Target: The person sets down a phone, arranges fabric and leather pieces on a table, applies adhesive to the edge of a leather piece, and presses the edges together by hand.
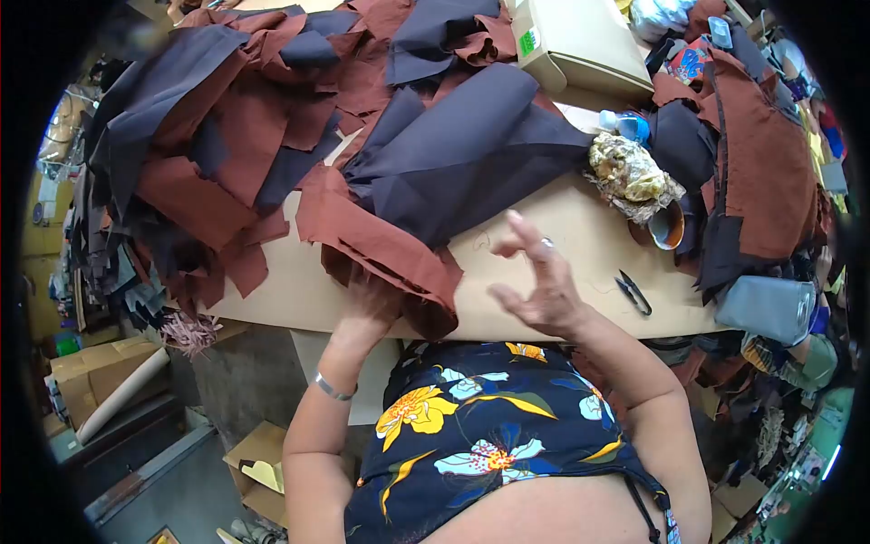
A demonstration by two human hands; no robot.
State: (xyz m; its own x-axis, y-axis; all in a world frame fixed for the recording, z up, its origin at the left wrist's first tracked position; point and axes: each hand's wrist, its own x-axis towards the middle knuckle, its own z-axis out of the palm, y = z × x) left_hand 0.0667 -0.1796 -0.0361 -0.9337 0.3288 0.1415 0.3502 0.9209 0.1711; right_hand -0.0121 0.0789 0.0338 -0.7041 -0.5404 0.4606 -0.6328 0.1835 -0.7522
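Observation:
A rust-brown cloth piece (390, 245) lies folded at the table's front edge, with a curved, layered end hanging toward me. My left hand (367, 304) reaches in at its near side; the fingers are blurred and partly covered by the cloth, so their grip is hidden. To the right of the cloth, my right hand (544, 286) is raised over the bare tabletop, fingers apart and slightly blurred, holding nothing. Behind the brown piece spreads a large black cloth (480, 136), touching it. Thread snips (633, 293) lie on the table to the right of my right hand.
Heaped brown and black cloth pieces (217, 136) cover the table's left and back. At the right are a cardboard box (584, 50), a bottle with a white cap (625, 125), a crumpled pale bundle (632, 177), a bowl (669, 227) and more brown cloth (770, 172).

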